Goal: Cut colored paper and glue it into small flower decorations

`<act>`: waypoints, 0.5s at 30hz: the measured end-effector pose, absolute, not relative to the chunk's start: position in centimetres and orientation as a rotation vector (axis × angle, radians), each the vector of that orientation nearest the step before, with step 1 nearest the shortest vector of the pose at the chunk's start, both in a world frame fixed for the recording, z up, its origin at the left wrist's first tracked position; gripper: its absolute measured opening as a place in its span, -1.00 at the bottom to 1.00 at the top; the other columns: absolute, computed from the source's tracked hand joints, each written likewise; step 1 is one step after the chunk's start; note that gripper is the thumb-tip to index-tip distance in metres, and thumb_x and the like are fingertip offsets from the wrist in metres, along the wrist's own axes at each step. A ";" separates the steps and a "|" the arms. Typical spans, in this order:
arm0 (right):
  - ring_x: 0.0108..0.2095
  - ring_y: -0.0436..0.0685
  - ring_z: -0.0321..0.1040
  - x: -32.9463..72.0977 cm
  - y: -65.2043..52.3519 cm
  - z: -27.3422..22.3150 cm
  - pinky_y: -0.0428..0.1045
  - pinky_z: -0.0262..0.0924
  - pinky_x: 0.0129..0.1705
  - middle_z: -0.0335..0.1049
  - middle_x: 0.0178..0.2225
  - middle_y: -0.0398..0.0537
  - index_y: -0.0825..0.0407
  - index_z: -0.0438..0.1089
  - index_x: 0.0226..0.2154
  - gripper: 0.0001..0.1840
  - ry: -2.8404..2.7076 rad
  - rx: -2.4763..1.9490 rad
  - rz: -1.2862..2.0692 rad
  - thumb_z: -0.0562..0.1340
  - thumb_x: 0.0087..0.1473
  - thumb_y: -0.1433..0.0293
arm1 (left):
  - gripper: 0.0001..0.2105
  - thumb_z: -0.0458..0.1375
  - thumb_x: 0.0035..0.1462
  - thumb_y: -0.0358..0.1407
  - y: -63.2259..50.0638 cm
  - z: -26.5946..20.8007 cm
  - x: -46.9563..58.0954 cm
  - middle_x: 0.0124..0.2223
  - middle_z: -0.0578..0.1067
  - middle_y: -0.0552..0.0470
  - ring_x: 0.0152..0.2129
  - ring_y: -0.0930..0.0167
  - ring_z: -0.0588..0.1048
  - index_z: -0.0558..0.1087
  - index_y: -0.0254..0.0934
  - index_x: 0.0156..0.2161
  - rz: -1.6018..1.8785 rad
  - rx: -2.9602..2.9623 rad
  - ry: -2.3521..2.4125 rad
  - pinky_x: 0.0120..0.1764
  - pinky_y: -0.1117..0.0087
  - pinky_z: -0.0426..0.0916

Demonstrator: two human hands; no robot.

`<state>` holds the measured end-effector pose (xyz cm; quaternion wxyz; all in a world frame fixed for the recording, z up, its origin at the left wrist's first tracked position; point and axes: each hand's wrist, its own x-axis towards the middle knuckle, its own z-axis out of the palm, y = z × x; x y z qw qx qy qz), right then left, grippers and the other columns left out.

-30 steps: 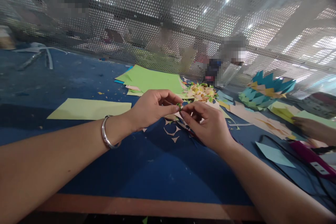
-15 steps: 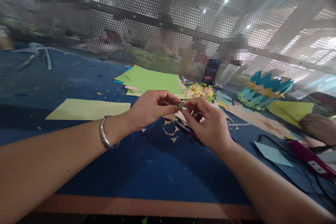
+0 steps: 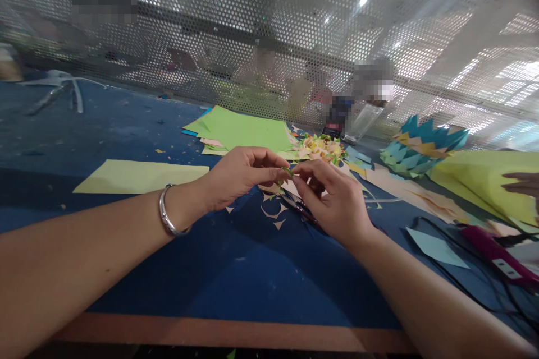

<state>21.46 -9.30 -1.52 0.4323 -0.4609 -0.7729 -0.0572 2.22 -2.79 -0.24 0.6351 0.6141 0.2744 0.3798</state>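
Between the fingertips of both hands is a small curled piece of green paper [image 3: 288, 171]. My left hand [image 3: 246, 175], with a silver bangle on the wrist, pinches it from the left. My right hand [image 3: 332, 195] grips it from the right with thumb and forefinger. Below the hands lie scissors [image 3: 304, 211], partly hidden by my right hand, and cream paper offcuts [image 3: 274, 212]. Just behind the hands is a heap of small paper flowers [image 3: 322, 147]. A stack of green paper sheets [image 3: 248, 128] lies beyond my left hand.
A pale yellow paper strip [image 3: 138, 176] lies at left. On the right are a spiky layered paper piece [image 3: 421, 145], a magenta power strip [image 3: 494, 252] with black cables, and a light blue sheet [image 3: 438, 247]. Another person's hand [image 3: 524, 184] is over a yellow sheet [image 3: 484, 174].
My hands stay nearly in place, still pinching the green paper piece. At right, the other person's yellow sheet now spreads wider and their hand has moved up and to the right.
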 end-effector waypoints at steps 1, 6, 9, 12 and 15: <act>-0.42 -0.02 0.35 21.5 -9.3 -1.5 -0.12 0.22 -0.35 0.46 -0.33 -0.13 0.02 0.46 -0.19 -0.90 -1.931 -1.149 -0.147 0.24 0.24 0.48 | -0.78 0.39 0.01 -0.37 -2.8 -0.2 2.2 -0.31 0.61 -0.04 -0.35 0.43 0.56 0.59 -0.38 -0.20 0.866 1.396 0.630 -0.21 0.39 0.45; -0.47 -0.03 0.33 21.6 -9.2 -1.6 -0.10 0.20 -0.37 0.46 -0.33 -0.13 0.01 0.45 -0.17 -0.90 -1.961 -1.152 -0.201 0.24 0.25 0.45 | -0.78 0.40 0.02 -0.34 -2.7 -0.5 2.2 -0.30 0.62 -0.05 -0.35 0.43 0.57 0.59 -0.37 -0.21 0.863 1.372 0.612 -0.19 0.39 0.44; -0.46 -0.02 0.32 21.6 -9.2 -1.7 -0.09 0.19 -0.37 0.46 -0.33 -0.13 0.00 0.46 -0.18 -0.90 -1.987 -1.154 -0.216 0.22 0.27 0.45 | -0.78 0.40 0.02 -0.32 -2.7 -0.6 2.2 -0.30 0.62 -0.06 -0.35 0.43 0.57 0.59 -0.37 -0.21 0.864 1.360 0.618 -0.19 0.39 0.44; -0.49 -0.03 0.29 21.6 -9.2 -1.7 -0.08 0.18 -0.38 0.45 -0.34 -0.13 0.00 0.46 -0.19 -0.90 -1.998 -1.177 -0.198 0.21 0.28 0.43 | -0.79 0.40 0.02 -0.32 -2.7 -0.6 2.2 -0.30 0.62 -0.05 -0.35 0.44 0.57 0.60 -0.36 -0.22 0.871 1.347 0.619 -0.18 0.39 0.44; -0.51 -0.04 0.28 21.5 -9.2 -1.7 -0.08 0.19 -0.40 0.43 -0.35 -0.14 0.01 0.46 -0.19 -0.90 -1.978 -1.196 -0.139 0.21 0.27 0.42 | -0.78 0.42 -0.01 -0.32 -2.7 -0.5 2.2 -0.32 0.62 -0.02 -0.37 0.46 0.55 0.61 -0.35 -0.23 0.878 1.349 0.607 -0.20 0.41 0.43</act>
